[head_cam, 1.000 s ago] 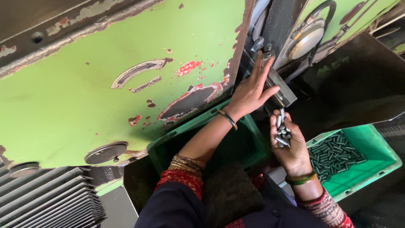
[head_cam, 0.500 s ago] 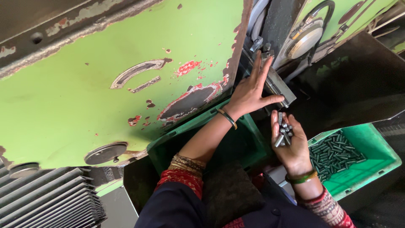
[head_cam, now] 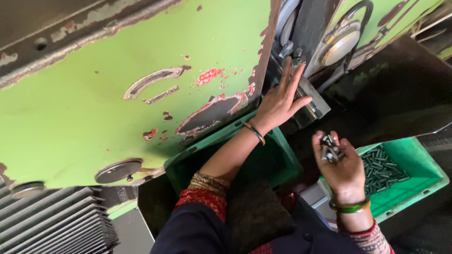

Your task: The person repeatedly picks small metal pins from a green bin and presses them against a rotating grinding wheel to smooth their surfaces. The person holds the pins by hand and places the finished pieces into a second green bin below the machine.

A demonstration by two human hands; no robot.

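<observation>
Since a second ago little has moved: the left hand stays open, its fingers spread flat against the metal block at the edge of the green machine. The right hand has turned a little, and it is closed around a bunch of small metal pins, held upright over the gap between the two crates. The right crate beside that hand has many more such pins in it, and the left crate lies under the left forearm.
</observation>
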